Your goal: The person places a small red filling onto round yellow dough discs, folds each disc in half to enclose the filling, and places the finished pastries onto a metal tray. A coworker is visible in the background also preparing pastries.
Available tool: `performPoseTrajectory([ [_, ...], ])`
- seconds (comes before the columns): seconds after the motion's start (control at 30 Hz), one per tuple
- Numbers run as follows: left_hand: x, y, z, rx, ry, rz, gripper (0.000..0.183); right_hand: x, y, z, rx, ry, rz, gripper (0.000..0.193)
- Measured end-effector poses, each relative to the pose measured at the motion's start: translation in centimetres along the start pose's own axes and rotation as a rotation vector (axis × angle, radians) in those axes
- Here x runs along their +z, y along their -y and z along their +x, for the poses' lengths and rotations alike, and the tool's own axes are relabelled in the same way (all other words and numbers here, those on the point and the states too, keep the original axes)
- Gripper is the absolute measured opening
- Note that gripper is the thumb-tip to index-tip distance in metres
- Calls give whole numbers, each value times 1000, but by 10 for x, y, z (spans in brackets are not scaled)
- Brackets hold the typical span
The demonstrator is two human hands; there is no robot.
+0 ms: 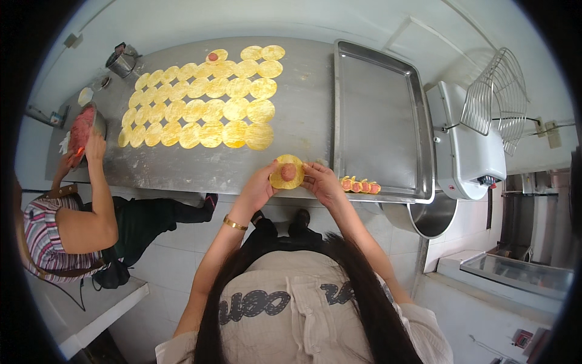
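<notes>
The fingers of both hands are drawn in at the rim of one yellow round [296, 182], with thumb and fingertips gathered close on it: the left hand [260, 185] has its left edge, the right hand [323, 181] its right edge. So the round lies directly between the two sets of fingers, about equally near to each. Being circular, it has no long axis; a pink lump [288, 173] sits about its middle. It is held up at the front edge of the bench [303, 103]; whether its underside touches the metal cannot be told.

Just beyond the right hand, the nearer of the two, a row of filled pieces [361, 185] runs left to right in the near left corner of a large metal tray [383, 91]. Up and to the left, well apart from the tray, flat rounds [212, 112] cover the bench in rows.
</notes>
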State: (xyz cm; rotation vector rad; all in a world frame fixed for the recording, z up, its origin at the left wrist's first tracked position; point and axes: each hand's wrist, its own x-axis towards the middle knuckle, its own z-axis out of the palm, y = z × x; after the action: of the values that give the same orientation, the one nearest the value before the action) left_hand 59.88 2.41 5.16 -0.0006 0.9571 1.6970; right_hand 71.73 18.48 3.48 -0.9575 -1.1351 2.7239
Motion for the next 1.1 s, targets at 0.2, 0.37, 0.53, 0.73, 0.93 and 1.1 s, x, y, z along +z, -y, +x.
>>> performPoseTrajectory([
  [0.2, -36, 22, 22, 8, -359, 704, 34, 1, -45, 33, -157, -316, -339, 18],
  [0.37, -50, 38, 29, 91, -231, 515, 28, 0, -55, 30, -243, -293, -221, 22],
  [0.53, -51, 34, 24, 197, -70, 472, 31, 6, -57, 22, -335, -182, -200, 30],
  [0.73, -44, 26, 24, 176, -124, 375, 27, 9, -56, 21, -411, -185, -272, 29],
  [0.93, -37, 19, 21, 177, -170, 303, 15, 17, -46, 21, -436, -197, -82, 22],
  [1.1, -27, 14, 20, 276, -169, 286, 16, 32, -44, 13, -545, -105, -178, 26],
])
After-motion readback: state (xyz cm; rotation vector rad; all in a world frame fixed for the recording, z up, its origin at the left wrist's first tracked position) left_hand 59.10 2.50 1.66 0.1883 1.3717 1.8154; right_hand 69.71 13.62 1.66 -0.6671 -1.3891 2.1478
